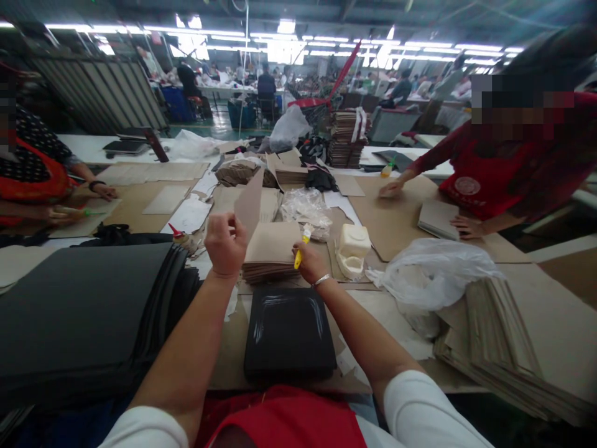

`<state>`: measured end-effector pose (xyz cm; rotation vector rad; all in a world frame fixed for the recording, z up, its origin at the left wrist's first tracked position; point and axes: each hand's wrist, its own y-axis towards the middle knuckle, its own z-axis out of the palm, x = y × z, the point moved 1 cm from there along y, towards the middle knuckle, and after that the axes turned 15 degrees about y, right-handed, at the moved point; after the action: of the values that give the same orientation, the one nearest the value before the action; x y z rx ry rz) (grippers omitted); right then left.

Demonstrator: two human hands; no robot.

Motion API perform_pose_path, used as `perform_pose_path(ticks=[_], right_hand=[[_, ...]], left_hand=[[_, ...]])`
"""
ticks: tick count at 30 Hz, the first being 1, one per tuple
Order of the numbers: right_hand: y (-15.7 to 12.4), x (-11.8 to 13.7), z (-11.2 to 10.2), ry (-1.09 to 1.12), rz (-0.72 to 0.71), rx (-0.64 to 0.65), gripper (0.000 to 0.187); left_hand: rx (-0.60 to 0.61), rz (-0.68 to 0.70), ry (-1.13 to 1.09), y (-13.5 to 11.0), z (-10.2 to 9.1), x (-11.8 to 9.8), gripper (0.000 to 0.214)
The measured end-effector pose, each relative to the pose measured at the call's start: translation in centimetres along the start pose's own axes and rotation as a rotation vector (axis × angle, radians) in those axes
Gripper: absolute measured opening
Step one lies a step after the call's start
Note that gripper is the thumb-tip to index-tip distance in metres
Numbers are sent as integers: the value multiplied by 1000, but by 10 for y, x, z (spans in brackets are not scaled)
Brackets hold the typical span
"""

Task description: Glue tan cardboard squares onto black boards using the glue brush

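Note:
My left hand (226, 244) is closed on a cardboard sheet (250, 202), raised and tilted above the table. In my right hand (311, 264) is a yellow-handled brush (302, 247), its pale bristle end pointing up and away from me. Between the two hands lies a stack of brown cardboard sheets (273, 244). Closer to me sits a stack of black sheets (289, 333), with shiny wet-looking streaks along its top edges. A cream plastic container with a cut-open side (353, 249) stands just right of my right hand.
Large black sheets (84, 292) are piled at left, beside a red-tipped bottle (180, 235). Cardboard stacks (508, 336) and a clear plastic bag (433, 270) lie at right. Co-workers' hands (467, 227) handle sheets on both sides. Crumpled plastic (305, 208) lies beyond the brush.

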<state>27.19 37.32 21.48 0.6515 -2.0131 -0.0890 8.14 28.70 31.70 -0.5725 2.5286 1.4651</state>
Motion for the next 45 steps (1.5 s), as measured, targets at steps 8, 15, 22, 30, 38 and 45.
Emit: perform_pose_path(ticks=[8,15,22,30,38,45], right_hand=[[-35,23,-28,371,53,-402,28],[-111,-10,-72,105,74,-446,18],[-169,-40,-48,-135,255,-148,22],[-169,-59,-19,-294,273,7,25],[-167,-70,-11,-371,290,31,24],[-163,-74,-8,-441,306,93,22]], left_hand=[[129,-639,-834,-68,-23,-32,19],[683,-881,-1093,-138,-32,-2,36],[1099,-594,-515,-184,-25,61,36],[1109,-372,-181,-200,13,82,34],[1102,-436,-189,-215,25,90,37],[1069,-470,-187,-216,27,87,38]])
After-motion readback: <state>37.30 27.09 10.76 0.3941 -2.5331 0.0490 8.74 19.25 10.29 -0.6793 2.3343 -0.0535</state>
